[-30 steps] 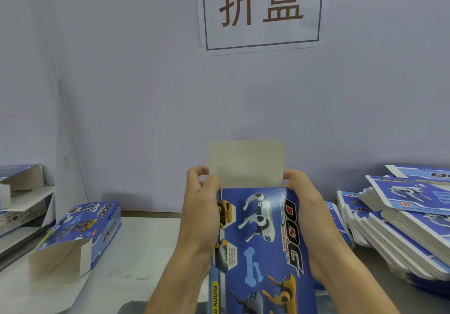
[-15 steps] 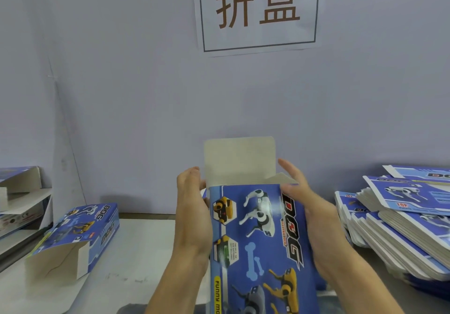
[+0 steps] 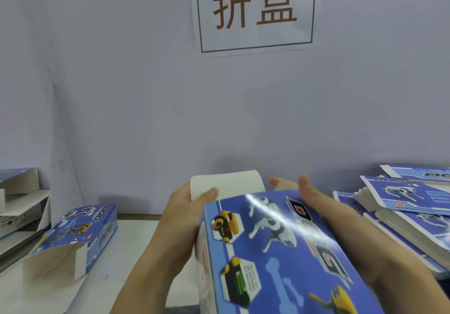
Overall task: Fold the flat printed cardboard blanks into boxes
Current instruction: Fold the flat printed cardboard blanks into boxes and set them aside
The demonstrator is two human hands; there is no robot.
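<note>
**Box held at mid-frame, top flap raised**

The blue printed box (image 3: 275, 248) is held between both hands above the white table (image 3: 136, 240), its printed face tilted toward the camera. The plain flap (image 3: 229, 184) at its far end stands up. The left hand (image 3: 185, 214) grips the box's left side, thumb lying across the base of the flap. The right hand (image 3: 319, 206) rests along the right side with fingers straight and extended past the far edge. The two hands are apart, one on each side. A folded box (image 3: 80, 231) lies on the table at left, its near end open. A stack of flat blanks (image 3: 409, 211) sits at right. A paper sign (image 3: 255, 11) hangs on the wall
</note>
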